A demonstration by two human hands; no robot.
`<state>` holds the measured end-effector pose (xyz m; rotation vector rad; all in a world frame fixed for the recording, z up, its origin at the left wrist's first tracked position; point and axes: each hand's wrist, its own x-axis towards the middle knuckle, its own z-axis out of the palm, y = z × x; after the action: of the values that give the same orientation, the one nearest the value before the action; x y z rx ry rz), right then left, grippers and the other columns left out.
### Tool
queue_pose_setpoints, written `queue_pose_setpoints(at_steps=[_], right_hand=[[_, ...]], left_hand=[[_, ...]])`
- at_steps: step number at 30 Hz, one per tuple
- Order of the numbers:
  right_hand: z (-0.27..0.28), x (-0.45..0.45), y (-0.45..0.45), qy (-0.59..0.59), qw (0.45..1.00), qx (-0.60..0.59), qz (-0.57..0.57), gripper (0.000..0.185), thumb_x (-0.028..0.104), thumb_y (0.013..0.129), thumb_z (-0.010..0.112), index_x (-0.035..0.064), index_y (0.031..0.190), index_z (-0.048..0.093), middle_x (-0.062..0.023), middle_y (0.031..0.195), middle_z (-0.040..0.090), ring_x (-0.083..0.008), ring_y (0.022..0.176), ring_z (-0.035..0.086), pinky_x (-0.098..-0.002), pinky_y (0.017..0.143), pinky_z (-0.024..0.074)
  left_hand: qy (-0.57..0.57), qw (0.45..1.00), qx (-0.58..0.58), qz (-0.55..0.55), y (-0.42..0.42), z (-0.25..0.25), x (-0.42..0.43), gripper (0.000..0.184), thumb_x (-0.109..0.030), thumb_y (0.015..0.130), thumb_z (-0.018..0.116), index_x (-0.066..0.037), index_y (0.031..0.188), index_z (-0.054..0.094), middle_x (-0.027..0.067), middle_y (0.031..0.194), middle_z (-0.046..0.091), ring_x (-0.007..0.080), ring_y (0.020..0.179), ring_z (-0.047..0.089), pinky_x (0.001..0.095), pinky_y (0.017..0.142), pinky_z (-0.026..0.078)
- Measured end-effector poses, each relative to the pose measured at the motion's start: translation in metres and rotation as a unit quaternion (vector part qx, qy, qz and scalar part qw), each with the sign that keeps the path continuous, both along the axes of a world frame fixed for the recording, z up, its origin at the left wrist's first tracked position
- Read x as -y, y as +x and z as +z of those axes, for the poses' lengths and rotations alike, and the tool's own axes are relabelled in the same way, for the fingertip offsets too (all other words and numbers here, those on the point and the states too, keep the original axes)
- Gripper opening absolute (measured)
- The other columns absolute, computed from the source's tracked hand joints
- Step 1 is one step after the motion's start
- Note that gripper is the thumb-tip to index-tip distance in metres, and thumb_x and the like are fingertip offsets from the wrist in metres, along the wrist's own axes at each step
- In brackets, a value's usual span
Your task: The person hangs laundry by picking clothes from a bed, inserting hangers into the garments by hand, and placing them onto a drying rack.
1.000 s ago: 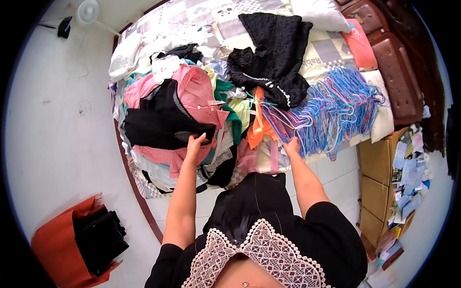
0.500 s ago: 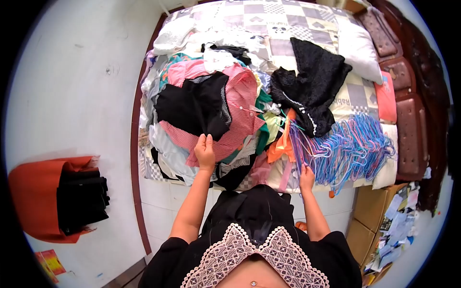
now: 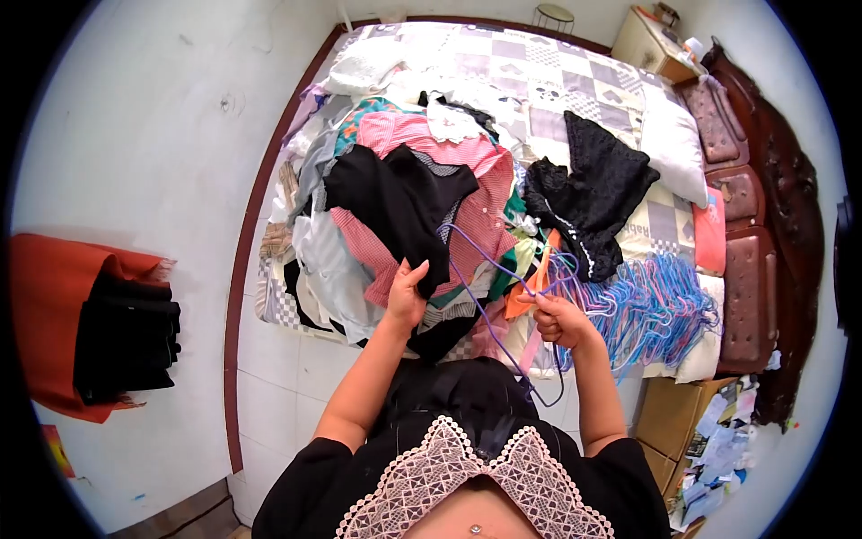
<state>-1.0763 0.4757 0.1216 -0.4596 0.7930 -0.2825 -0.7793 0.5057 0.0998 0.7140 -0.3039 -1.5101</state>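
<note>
My left hand point(image 3: 409, 296) is closed on the lower edge of a black garment point(image 3: 386, 193), which lies over a red-and-white checked shirt point(image 3: 498, 193) on the clothes pile. In my right hand point(image 3: 558, 321) is a purple hanger point(image 3: 489, 314), gripped near its hook. The hanger's frame reaches left toward the black garment, and one end overlaps the garment's right edge; whether it is inside the cloth I cannot tell. Right of my right hand lies a thick row of blue, pink and purple hangers point(image 3: 655, 310). An orange cloth point(image 3: 525, 296) sits just behind that hand.
A black lace garment point(image 3: 597, 189) lies on the bed point(image 3: 575, 67) beyond the hangers, near a white pillow point(image 3: 673, 148). Brown padded headboard point(image 3: 750, 296) stands at the right. Cardboard boxes point(image 3: 678, 413) are below it. An orange cloth point(image 3: 54, 332) and black items hang at left.
My right hand has lifted a purple hanger away from the row and brought it up beside the black garment. My left hand, still on the garment, has shifted right and slightly down.
</note>
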Motion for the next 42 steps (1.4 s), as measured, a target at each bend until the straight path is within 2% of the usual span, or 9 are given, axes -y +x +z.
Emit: queue_pose_setpoints(at_steps=[7, 12, 18, 26, 32, 34, 39, 41, 42], right_hand=[[-0.037, 0.014, 0.032, 0.142, 0.986, 0.083, 0.037, 0.037, 0.031, 0.096, 0.04, 0.0105, 0.127, 0.043, 0.0085, 0.053, 0.023, -0.001, 0.04, 0.018, -0.0165, 0.034, 0.0153], [-0.058, 0.015, 0.057, 0.195, 0.977, 0.071, 0.052, 0.034, 0.032, 0.096, 0.04, 0.0146, 0.125, 0.044, 0.008, 0.055, 0.022, -0.0017, 0.043, 0.018, -0.0157, 0.036, 0.0154], [-0.084, 0.013, 0.05, 0.302, 0.907, 0.264, -0.126, 0.032, 0.031, 0.096, 0.038, 0.0155, 0.122, 0.048, 0.0062, 0.054, 0.021, -0.0042, 0.043, 0.018, -0.0187, 0.037, 0.0159], [-0.059, -0.026, 0.028, 0.226, 0.924, 0.307, -0.019, 0.036, 0.032, 0.098, 0.032, 0.0146, 0.125, 0.047, 0.0073, 0.053, 0.02, -0.0018, 0.04, 0.016, -0.0171, 0.037, 0.0174], [-0.072, -0.032, 0.031, 0.197, 0.948, 0.248, 0.023, 0.035, 0.033, 0.098, 0.031, 0.0137, 0.121, 0.049, 0.0081, 0.053, 0.021, -0.0005, 0.038, 0.017, -0.0155, 0.033, 0.0163], [-0.083, -0.025, 0.043, 0.223, 0.94, 0.258, 0.033, 0.035, 0.035, 0.098, 0.031, 0.0138, 0.12, 0.049, 0.0079, 0.053, 0.022, -0.001, 0.039, 0.017, -0.0159, 0.034, 0.0165], [-0.103, 0.01, 0.067, 0.261, 0.919, 0.276, -0.108, 0.034, 0.035, 0.096, 0.035, 0.0128, 0.118, 0.05, 0.0071, 0.055, 0.023, -0.0034, 0.04, 0.016, -0.0178, 0.035, 0.0163], [-0.105, 0.026, 0.078, 0.262, 0.868, 0.348, -0.237, 0.033, 0.034, 0.095, 0.039, 0.0118, 0.115, 0.053, 0.0064, 0.053, 0.021, -0.0046, 0.04, 0.016, -0.0196, 0.035, 0.0156], [-0.102, 0.034, 0.084, 0.262, 0.868, 0.348, -0.238, 0.033, 0.034, 0.095, 0.039, 0.0118, 0.115, 0.053, 0.0064, 0.053, 0.021, -0.0046, 0.04, 0.016, -0.0196, 0.035, 0.0156]], left_hand=[[-0.009, 0.997, 0.071, -0.022, 0.024, -0.003, -0.016, 0.028, -0.004, 0.086, 0.052, -0.006, 0.114, 0.054, 0.0046, 0.108, 0.06, 0.016, 0.097, 0.059, 0.0304, 0.085, 0.047], [-0.035, 0.998, 0.058, -0.001, 0.04, -0.002, -0.028, 0.029, -0.004, 0.086, 0.052, -0.006, 0.115, 0.054, 0.0041, 0.109, 0.06, 0.0157, 0.097, 0.059, 0.0301, 0.085, 0.047], [-0.051, 0.998, 0.022, 0.042, 0.06, 0.018, -0.036, 0.031, -0.005, 0.088, 0.049, -0.006, 0.119, 0.051, 0.0052, 0.115, 0.057, 0.0172, 0.102, 0.057, 0.0309, 0.089, 0.045], [-0.069, 0.997, 0.024, 0.035, 0.079, 0.023, -0.028, 0.037, -0.007, 0.089, 0.048, -0.006, 0.126, 0.044, 0.007, 0.118, 0.055, 0.0188, 0.106, 0.055, 0.032, 0.091, 0.044], [-0.071, 0.997, 0.036, -0.01, 0.07, 0.027, -0.023, 0.04, -0.008, 0.089, 0.049, -0.004, 0.128, 0.042, 0.0062, 0.121, 0.052, 0.0182, 0.107, 0.053, 0.0299, 0.092, 0.041], [-0.066, 0.993, 0.091, -0.037, 0.063, 0.032, -0.027, 0.043, -0.008, 0.088, 0.05, -0.004, 0.13, 0.039, 0.0057, 0.123, 0.05, 0.0171, 0.11, 0.05, 0.0298, 0.094, 0.039], [-0.051, 0.99, 0.105, -0.082, 0.049, 0.041, -0.045, 0.046, -0.007, 0.088, 0.049, -0.006, 0.133, 0.037, 0.0054, 0.126, 0.048, 0.017, 0.114, 0.047, 0.031, 0.096, 0.037], [-0.058, 0.987, 0.12, -0.086, 0.048, 0.035, -0.053, 0.044, -0.007, 0.089, 0.047, -0.007, 0.132, 0.037, 0.0067, 0.128, 0.047, 0.0191, 0.115, 0.048, 0.0319, 0.095, 0.04], [-0.059, 0.987, 0.12, -0.087, 0.047, 0.032, -0.057, 0.044, -0.007, 0.089, 0.047, -0.007, 0.132, 0.037, 0.0067, 0.128, 0.047, 0.0191, 0.115, 0.048, 0.0319, 0.095, 0.04]])
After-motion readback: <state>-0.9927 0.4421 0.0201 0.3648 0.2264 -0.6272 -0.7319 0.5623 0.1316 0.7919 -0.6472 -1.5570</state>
